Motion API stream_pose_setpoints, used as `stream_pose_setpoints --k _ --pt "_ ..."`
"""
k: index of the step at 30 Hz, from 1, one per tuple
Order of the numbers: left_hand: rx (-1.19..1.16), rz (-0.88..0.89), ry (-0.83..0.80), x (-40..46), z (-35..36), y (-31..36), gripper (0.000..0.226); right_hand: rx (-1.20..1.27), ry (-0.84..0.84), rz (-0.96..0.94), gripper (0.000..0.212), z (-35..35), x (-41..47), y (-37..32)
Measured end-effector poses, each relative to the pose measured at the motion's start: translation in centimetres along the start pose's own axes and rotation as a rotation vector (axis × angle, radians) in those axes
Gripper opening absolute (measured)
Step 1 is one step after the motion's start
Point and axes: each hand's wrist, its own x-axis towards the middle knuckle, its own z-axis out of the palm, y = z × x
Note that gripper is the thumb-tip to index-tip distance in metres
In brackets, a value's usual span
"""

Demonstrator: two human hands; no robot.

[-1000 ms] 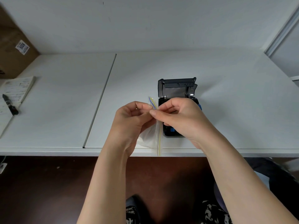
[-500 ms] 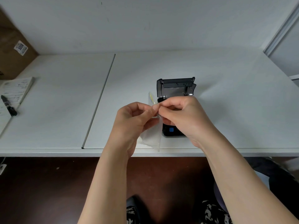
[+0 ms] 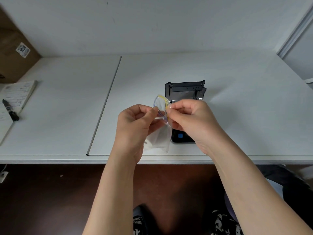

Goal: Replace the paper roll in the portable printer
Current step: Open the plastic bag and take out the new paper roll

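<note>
A small clear zip bag [image 3: 160, 133] with blue and yellow seal strips hangs above the table's front edge. My left hand [image 3: 133, 122] pinches its left lip and my right hand [image 3: 189, 119] pinches its right lip, and the mouth gapes between them. Something white shows faintly low inside the bag. Behind my right hand the black portable printer [image 3: 185, 92] sits on the white table [image 3: 237, 107] with its lid standing upright; a blue button [image 3: 180, 136] shows on its near end. The paper bay is hidden by my right hand.
A notepad [image 3: 17, 94] and a black marker [image 3: 10, 112] lie at the far left. A cardboard box [image 3: 15, 53] stands in the back left corner. A seam [image 3: 105, 104] runs front to back between two tabletops. The wall rises close behind.
The two hands have drawn apart, and the bag's seal, pinched together before, now gapes at the top. The printer has not moved.
</note>
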Motion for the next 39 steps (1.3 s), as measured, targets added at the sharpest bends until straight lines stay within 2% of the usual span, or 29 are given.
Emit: stream_pose_setpoints --k 5,8,13,23,25,28,30,39 --pt "-0.040 0.057 0.038 0.0 0.0 0.1 0.015 -0.075 -0.100 0.044 0.008 -0.5 -0.5 -0.7" --pt "-0.007 0.043 0.014 0.1 -0.1 0.0 0.009 -0.064 -0.092 0.015 0.006 -0.5 -0.6 -0.7" --pt "0.122 -0.021 -0.061 0.0 0.1 -0.3 0.013 -0.047 -0.083 -0.032 0.009 -0.5 -0.5 -0.6" --pt "0.007 -0.010 -0.024 0.0 0.1 0.0 0.013 -0.055 0.018 -0.047 0.009 -0.5 -0.2 -0.5" --pt "-0.003 0.005 -0.008 0.0 0.1 0.1 0.012 -0.058 -0.009 -0.036 0.002 -0.7 -0.3 -0.7" --pt "0.002 0.028 0.000 0.1 0.1 0.1 0.013 -0.144 -0.084 0.005 0.014 -1.2 -0.4 -1.0" --pt "0.008 0.028 -0.005 0.1 0.1 0.1 0.014 -0.181 -0.122 -0.004 0.010 -1.4 -0.5 -1.2" --pt "0.141 -0.062 -0.106 -0.1 0.0 -0.1 0.020 -0.178 -0.080 -0.066 0.007 -1.6 -0.6 -1.2"
